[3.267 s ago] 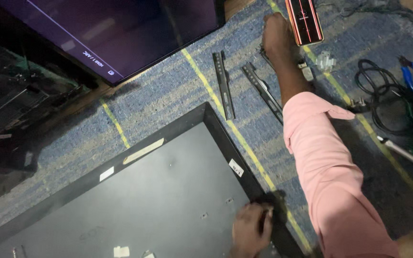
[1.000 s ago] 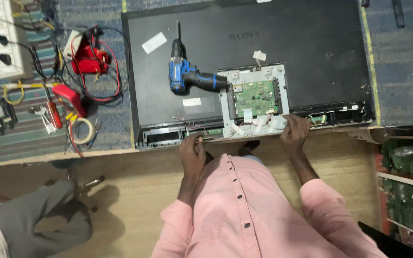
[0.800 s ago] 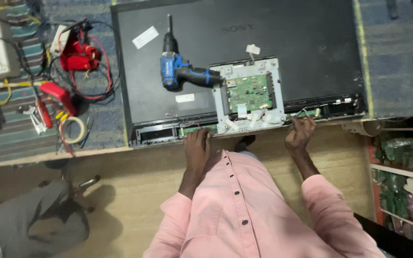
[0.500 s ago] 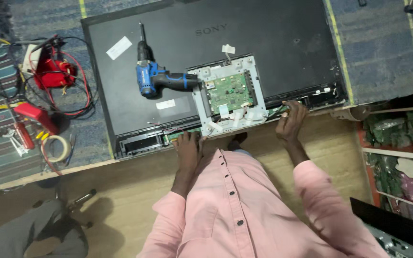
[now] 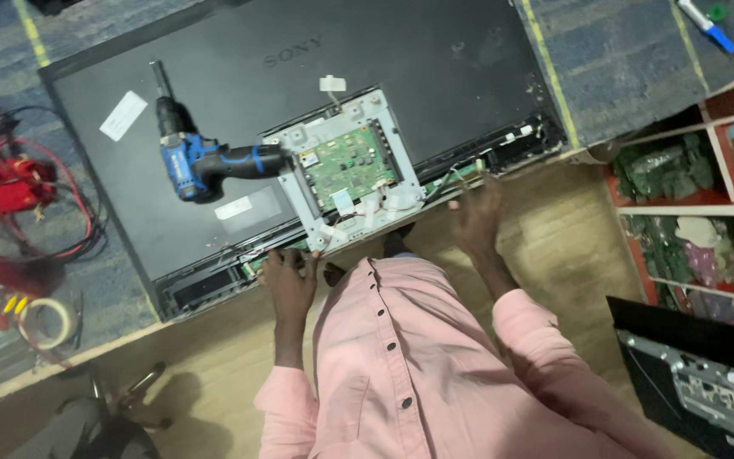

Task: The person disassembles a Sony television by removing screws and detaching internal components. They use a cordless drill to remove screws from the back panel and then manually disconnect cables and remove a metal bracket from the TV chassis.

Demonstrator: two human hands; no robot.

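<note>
Head view: I see the large black flat television [image 5: 435, 93] lying back-up on the blue carpeted floor [image 5: 630, 68], its lower edge opened along the side nearest the person. A silver metal plate carrying a green circuit board [image 5: 350, 166] sits on the panel's back near that edge, with white connectors along its lower rim. A blue and black cordless drill [image 5: 206, 161] lies on the panel just beside the plate. Two white rectangular stickers [image 5: 123, 115] show on the black back, one near the upper left corner, one below the drill, and a small white tag sits above the plate. The left hand [image 5: 289, 285] rests on the television's opened edge, fingers curled against it. The right hand [image 5: 476, 223] is blurred, fingers spread, holding nothing, near the same edge. A roll of pale tape [image 5: 44, 321] lies at left.
</note>
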